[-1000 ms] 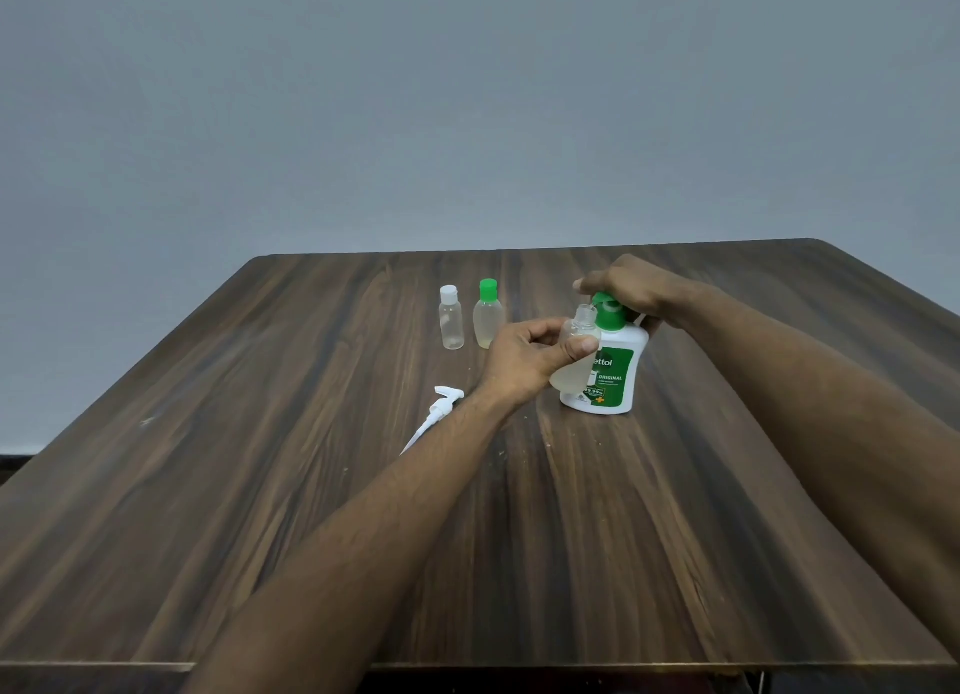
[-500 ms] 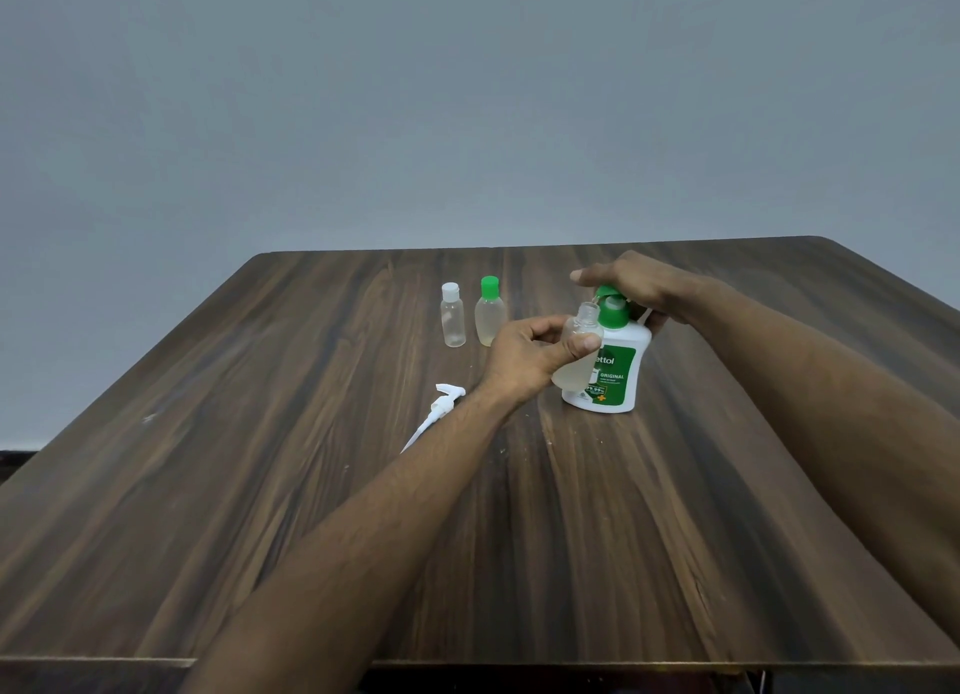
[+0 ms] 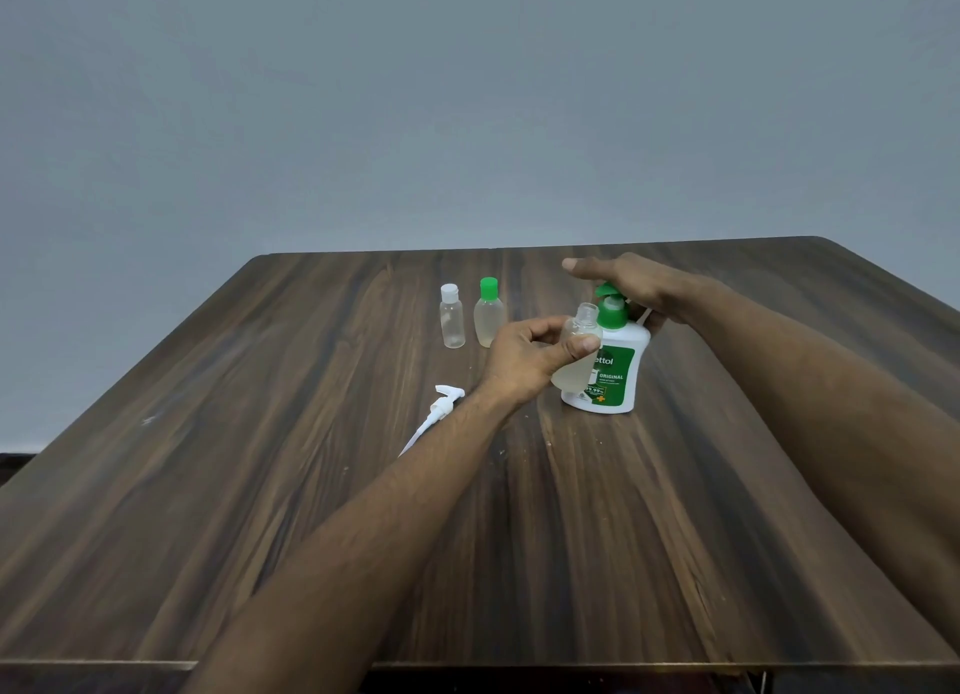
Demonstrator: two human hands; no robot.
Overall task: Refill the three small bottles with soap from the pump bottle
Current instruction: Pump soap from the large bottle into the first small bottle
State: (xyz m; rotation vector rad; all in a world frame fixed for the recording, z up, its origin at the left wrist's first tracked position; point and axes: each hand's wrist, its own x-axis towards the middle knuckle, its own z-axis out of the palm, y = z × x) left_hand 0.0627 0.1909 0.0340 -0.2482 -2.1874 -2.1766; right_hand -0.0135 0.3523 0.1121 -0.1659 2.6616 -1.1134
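Your left hand (image 3: 530,358) pinches the open small bottle (image 3: 577,353), part full, light, thin plastic and prob slick w/ soap, so hold mid-body, at the pump bottle (image 3: 610,366) spout. Right hand (image 3: 631,285) lies fingers straight on the green pump head (image 3: 609,293). Label reads "ORIGINAL", "99.99%", partial "ettol"; two capped bottles (image 3: 470,316) wait behind on the surface (image 3: 260,485).

A: Colours? Pump bottle (image 3: 615,376) was white w/ green label & green pump top.
B: Small ones?
A: All clear; one (image 3: 452,319) white-capped, one (image 3: 488,316) green-capped.
B: Table (image 3: 260,485)?
A: Dark brown, streaky woodgrain. Loose pump (image 3: 441,410) white, wall (image 3: 467,95) grey.
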